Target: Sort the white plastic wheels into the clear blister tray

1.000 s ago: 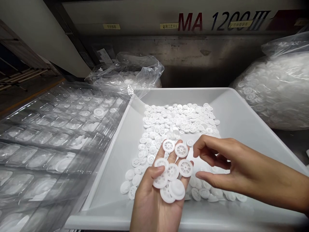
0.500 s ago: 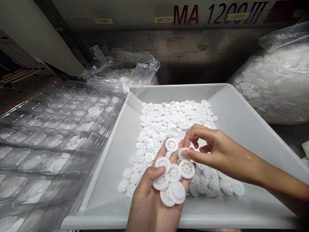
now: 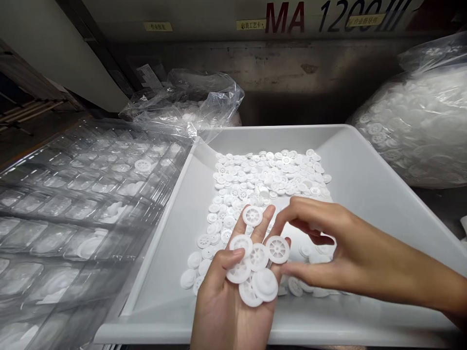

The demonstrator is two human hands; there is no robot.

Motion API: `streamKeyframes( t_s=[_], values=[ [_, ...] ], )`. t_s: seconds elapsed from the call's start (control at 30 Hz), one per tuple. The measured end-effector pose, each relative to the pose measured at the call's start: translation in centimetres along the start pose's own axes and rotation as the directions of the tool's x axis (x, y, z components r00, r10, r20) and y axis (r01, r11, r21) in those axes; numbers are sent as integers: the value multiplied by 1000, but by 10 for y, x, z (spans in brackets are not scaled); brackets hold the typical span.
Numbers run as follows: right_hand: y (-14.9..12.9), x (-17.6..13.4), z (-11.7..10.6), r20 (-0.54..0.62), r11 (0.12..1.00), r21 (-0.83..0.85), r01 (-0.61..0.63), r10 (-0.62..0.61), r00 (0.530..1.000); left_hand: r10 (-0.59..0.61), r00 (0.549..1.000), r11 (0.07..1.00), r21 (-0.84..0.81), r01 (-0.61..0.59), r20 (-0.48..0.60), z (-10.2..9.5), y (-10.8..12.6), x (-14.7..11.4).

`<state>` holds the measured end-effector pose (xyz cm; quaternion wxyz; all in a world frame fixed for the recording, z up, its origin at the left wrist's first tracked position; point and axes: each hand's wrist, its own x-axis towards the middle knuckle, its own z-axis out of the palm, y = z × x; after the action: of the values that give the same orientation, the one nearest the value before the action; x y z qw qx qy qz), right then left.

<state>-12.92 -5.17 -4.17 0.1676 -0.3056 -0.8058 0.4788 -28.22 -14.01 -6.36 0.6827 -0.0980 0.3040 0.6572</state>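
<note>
My left hand (image 3: 233, 296) is palm up and cradles several white plastic wheels (image 3: 258, 257), spoked like small gears. Its thumb presses on the wheels at the left, and one more wheel (image 3: 252, 216) rests out on the fingers. Over the right side of that palm is my right hand (image 3: 328, 243), thumb and forefinger spread apart on either side of a spoked wheel (image 3: 278, 249). No wheel is clearly pinched in it. Beneath both hands, many loose white wheels (image 3: 237, 182) lie in a large grey tray (image 3: 365, 180).
Clear plastic blister trays (image 3: 80, 209), some pockets holding white parts, lie left of the grey tray. An open clear bag (image 3: 197, 104) of white parts stands behind. A full bag of wheels (image 3: 426, 121) bulges at the right, and a machine panel (image 3: 204, 29) spans the back.
The wheel that was pinched in my right hand no longer shows there. My right thumb and forefinger have parted and lowered around another wheel. My left hand still holds its wheels.
</note>
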Motion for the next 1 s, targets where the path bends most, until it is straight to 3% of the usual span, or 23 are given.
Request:
streamKeyframes(
  t_s=[0.1, 0.2, 0.37, 0.63, 0.73, 0.8, 0.9, 1.0],
  values=[
    [1, -2, 2, 77, 988, -118, 104, -95, 992, 16, 999, 999, 33, -17, 41, 0, 0, 0],
    [3, -3, 2, 25, 979, -162, 122, -120, 992, 4, 999, 999, 36, -6, 50, 0, -2, 0],
    [8, -1, 1, -118, 968, -237, 82, -112, 987, -69, 997, 997, -27, 69, 21, 1, -4, -2],
    [9, -2, -3, -110, 976, -214, -25, 2, 994, -42, 998, 998, 45, 40, 51, 1, -3, -1],
    [5, -4, -10, -82, 949, -297, 102, -132, 988, -30, 998, 998, 56, 27, 52, -2, -2, 0],
    [3, -6, -12, 10, 893, -373, 252, -268, 963, -29, 998, 997, 75, 24, 63, -5, -2, 1],
    [-1, -9, -9, 159, 791, -423, 442, -416, 896, -48, 993, 996, 83, 39, 112, -8, -2, 1],
    [-5, -10, 2, 223, 669, -497, 552, -517, 827, -95, 989, 995, 37, 91, 114, -6, -1, 1]
  ],
)
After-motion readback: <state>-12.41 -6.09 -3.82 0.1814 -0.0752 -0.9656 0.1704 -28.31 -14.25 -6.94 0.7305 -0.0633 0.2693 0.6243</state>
